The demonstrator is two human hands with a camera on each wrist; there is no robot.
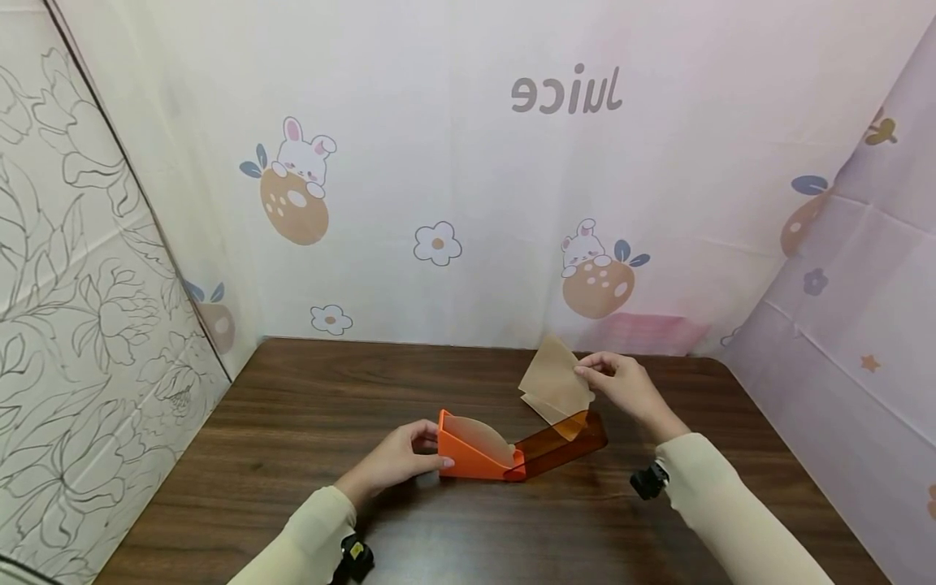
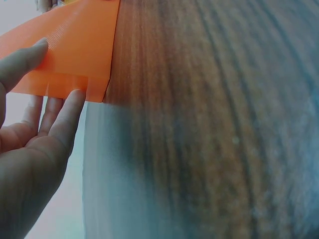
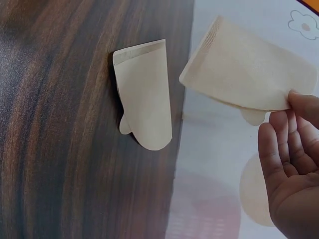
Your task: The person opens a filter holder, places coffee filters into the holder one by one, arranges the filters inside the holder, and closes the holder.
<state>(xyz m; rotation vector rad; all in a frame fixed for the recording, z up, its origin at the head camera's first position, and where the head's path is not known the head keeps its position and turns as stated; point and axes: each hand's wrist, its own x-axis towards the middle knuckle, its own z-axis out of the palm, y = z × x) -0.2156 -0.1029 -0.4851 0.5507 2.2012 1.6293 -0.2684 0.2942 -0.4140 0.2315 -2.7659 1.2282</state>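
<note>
Near the front, a black gadget is worn at each wrist, by the pale sleeves [image 1: 731,504]. The orange box [image 1: 471,459] is gripped at its left end by the left hand [image 1: 398,457], with the thumb pressed on the near side and the fingertips put against the end. So the box is found just to the right of that hand, on the tabletop [image 1: 329,390]. Tan paper [image 1: 478,435] is kept inside it. The brown see-through lid [image 1: 563,445] is swung open to the right. A bit farther back, a tan sheet [image 3: 249,64] is pinched at its edge by the thumb and fingers of the right hand [image 1: 621,386]. The sheet is held up, to the left of that hand. Under it, a loose paper [image 3: 144,94] is laid flat on the tabletop. At the back, a pale cloth [image 1: 475,162] is hung, with bunnies and flowers printed on it.
</note>
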